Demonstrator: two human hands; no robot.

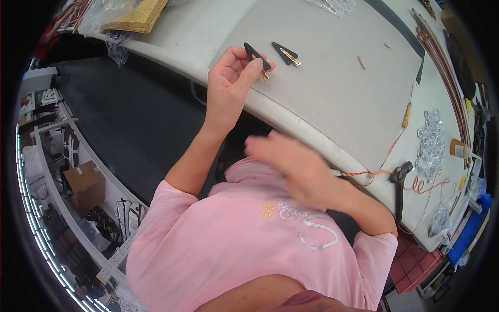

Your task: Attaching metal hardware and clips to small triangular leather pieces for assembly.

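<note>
Between the thumb and fingers of my left hand (227, 86) is a black triangular hair clip (250, 51) with a gold metal prong. The hand is raised at the table's near edge, and its fingers cover part of the clip. A second black hair clip (291, 53), also with a gold prong, lies on the grey mat (332, 88) just right of that hand. My right hand (291, 158) is below the table edge, close to my pink shirt (234, 218). Motion smears its fingers, so what they hold, if anything, does not show.
Two small pieces lie on the mat, one a reddish stick (361, 62). To the right are a yellow-handled pointed tool (406, 115) on an orange cord, a black-handled tool (399, 190), clear plastic rings (430, 140) and long brown strips (446, 73). A yellowish board (136, 18) sits far left.
</note>
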